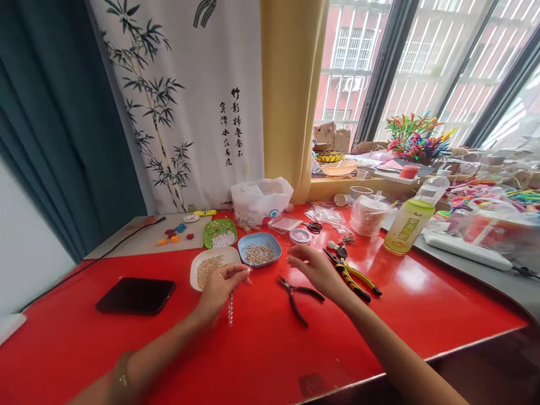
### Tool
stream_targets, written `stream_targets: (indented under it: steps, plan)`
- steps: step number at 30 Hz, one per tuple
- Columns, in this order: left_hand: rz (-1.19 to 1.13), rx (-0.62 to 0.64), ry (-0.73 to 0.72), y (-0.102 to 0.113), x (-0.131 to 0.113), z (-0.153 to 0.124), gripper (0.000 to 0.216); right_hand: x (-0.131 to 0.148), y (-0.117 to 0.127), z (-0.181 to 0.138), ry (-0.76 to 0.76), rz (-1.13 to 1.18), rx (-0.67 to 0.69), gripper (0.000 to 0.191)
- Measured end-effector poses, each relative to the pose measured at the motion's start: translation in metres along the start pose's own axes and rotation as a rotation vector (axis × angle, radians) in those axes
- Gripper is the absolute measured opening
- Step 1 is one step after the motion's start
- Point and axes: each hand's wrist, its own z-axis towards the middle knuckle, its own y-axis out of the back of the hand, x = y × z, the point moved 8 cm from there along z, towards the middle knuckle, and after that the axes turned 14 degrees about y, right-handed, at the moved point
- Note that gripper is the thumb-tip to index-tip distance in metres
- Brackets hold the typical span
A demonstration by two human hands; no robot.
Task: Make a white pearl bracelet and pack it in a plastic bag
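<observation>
My left hand (221, 287) is closed in a pinch, and a short strand of clear beads (230, 309) hangs below its fingers. A small whitish tip shows at the fingertips. Under and beside this hand are a white dish of small gold beads (208, 270) and a blue dish (276, 250) with gold-coloured beads. Right of the blue dish, my right hand (311, 271) hovers with its fingers stretched and apart; I see nothing in them. Below it lie small pliers (291, 289) with dark handles, jaws toward the blue dish.
Yellow-and-black pliers (350, 275) lie right of my right hand. Behind are a green dish of white beads (221, 239), a plastic bag (261, 199) and scissors (313, 227). A phone (135, 295) lies left; a yellow-green bottle (409, 225) stands right.
</observation>
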Motion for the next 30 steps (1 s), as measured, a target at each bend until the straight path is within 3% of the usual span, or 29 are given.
stream_targets:
  steps: [3, 8, 14, 17, 21, 25, 27, 30]
  plan:
    - [-0.11, 0.048, 0.026, -0.005, 0.003, -0.002, 0.028, -0.014, 0.011, -0.027, -0.031, -0.363, 0.045, 0.029]
    - [-0.186, 0.171, 0.075, -0.017, 0.007, -0.005, 0.027, -0.013, -0.023, -0.063, 0.084, -0.751, 0.254, 0.06]
    - [-0.17, 0.208, 0.022, -0.018, 0.003, -0.005, 0.028, -0.003, -0.043, -0.068, 0.268, -0.886, 0.312, 0.04]
    - [-0.158, 0.19, -0.008, -0.016, 0.001, -0.004, 0.027, -0.005, -0.041, -0.061, 0.317, -0.847, 0.271, 0.042]
    - [-0.179, 0.157, -0.04, -0.013, -0.001, -0.003, 0.027, -0.016, -0.033, -0.038, 0.22, -0.497, 0.234, 0.037]
    - [-0.164, 0.138, -0.06, -0.012, -0.001, -0.001, 0.028, -0.03, -0.035, -0.011, -0.153, 0.339, 0.134, 0.026]
    - [-0.14, 0.129, -0.063, -0.011, -0.001, 0.001, 0.03, -0.027, -0.042, 0.001, -0.284, 0.651, 0.048, 0.022]
    - [-0.118, 0.116, -0.068, -0.01, -0.001, 0.002, 0.031, -0.01, -0.06, 0.012, -0.304, 0.86, 0.094, 0.021]
